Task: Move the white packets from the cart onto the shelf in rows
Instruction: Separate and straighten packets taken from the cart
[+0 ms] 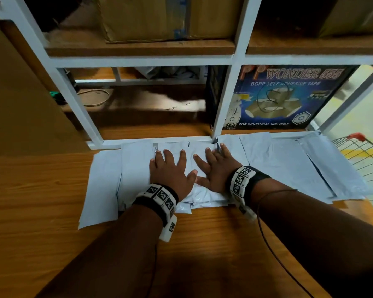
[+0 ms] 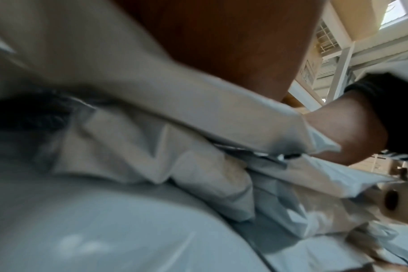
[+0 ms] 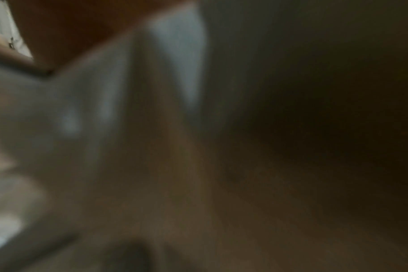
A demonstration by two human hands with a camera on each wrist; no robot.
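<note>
Several flat white packets (image 1: 284, 166) lie overlapping in a row on the wooden shelf board (image 1: 41, 190), against the white frame rail. My left hand (image 1: 170, 166) lies flat with spread fingers on the middle packets (image 1: 187, 153). Beside it, my right hand (image 1: 213, 166) presses flat on the same stack, thumbs nearly touching. In the left wrist view, crumpled white packets (image 2: 198, 174) fill the frame, and the right wrist (image 2: 352, 132) rests on them. The right wrist view is dark and blurred, with only a pale packet patch (image 3: 179, 46) showing.
A white metal rack upright (image 1: 228, 87) rises just behind the packets. A blue tape carton (image 1: 288, 97) stands on the lower level behind it, and a cardboard box (image 1: 166, 16) above. A wire cart (image 1: 366, 160) with a red handle stands at the right.
</note>
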